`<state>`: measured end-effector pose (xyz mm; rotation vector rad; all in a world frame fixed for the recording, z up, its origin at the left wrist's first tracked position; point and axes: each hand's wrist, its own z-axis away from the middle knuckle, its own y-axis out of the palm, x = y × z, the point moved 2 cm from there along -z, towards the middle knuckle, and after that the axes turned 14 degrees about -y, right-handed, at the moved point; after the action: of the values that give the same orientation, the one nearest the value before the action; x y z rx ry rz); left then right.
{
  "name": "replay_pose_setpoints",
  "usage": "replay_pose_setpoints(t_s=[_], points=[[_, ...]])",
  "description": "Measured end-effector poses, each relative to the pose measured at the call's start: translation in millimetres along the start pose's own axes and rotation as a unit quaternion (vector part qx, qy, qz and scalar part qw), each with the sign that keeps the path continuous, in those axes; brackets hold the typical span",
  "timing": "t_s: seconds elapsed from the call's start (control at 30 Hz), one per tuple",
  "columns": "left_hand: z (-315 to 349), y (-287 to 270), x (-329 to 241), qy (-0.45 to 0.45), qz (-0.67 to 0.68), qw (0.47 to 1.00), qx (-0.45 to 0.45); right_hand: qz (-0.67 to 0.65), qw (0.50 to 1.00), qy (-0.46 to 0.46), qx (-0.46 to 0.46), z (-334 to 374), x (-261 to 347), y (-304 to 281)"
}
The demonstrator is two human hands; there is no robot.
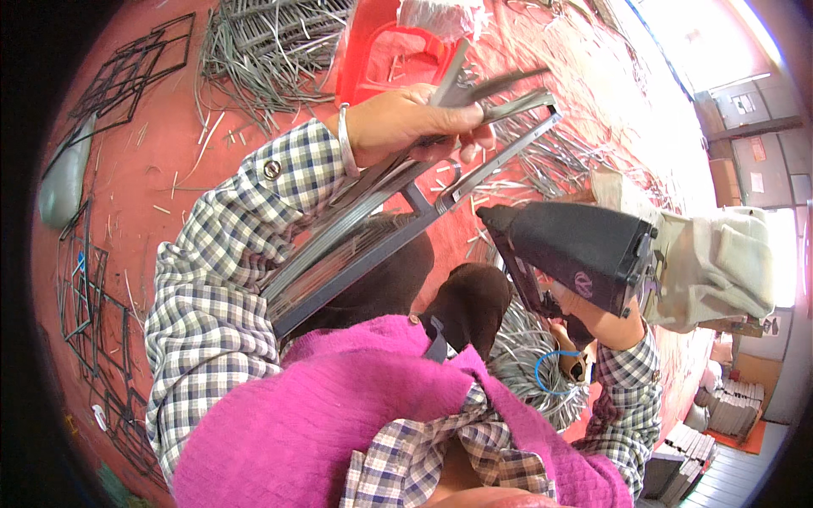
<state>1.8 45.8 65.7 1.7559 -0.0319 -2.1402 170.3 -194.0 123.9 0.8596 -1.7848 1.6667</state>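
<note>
My left hand [411,123] is closed around a bundle of flat grey strips [457,78] at the far end of a dark metal frame [364,264]. More strips lie along the frame, which slants from under my left forearm toward the far right. My right hand [603,320] grips a black, wedge-shaped staple gun [576,250]. Its narrow nose points left, a short way from the frame and not touching it. The body of the tool hides part of my right fingers.
Heaps of grey strips [262,63] lie on the red floor, with a coil [538,372] beside my knee. Dark frames [89,313] are scattered on the left. A red plastic chair [360,68] stands ahead; a cloth-covered object [711,262] is at right.
</note>
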Motion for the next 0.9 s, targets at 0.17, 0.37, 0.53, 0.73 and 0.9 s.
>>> replay_pose_setpoints(t_s=[0.17, 0.37, 0.53, 0.73, 0.9], points=[[7, -3, -23, -0.004, -0.111, 0.992, -0.067, -0.026, 0.999, 0.032, 0.005, 7, -10, 1], [1, 3, -18, -0.003, -0.281, 0.959, -0.039, 0.028, 0.999, 0.035, -0.012, 24, -15, 1], [-1, 0, -12, -0.012, -0.371, 0.928, -0.045, -0.014, 0.997, 0.067, -0.04, 27, -21, 4], [-1, 0, -10, -0.028, -0.451, 0.888, -0.085, 0.129, 0.992, 0.014, -0.002, 32, -25, 7], [7, -1, -17, 0.008, -0.442, 0.893, -0.087, 0.25, 0.964, -0.075, 0.05, 33, -27, 8]])
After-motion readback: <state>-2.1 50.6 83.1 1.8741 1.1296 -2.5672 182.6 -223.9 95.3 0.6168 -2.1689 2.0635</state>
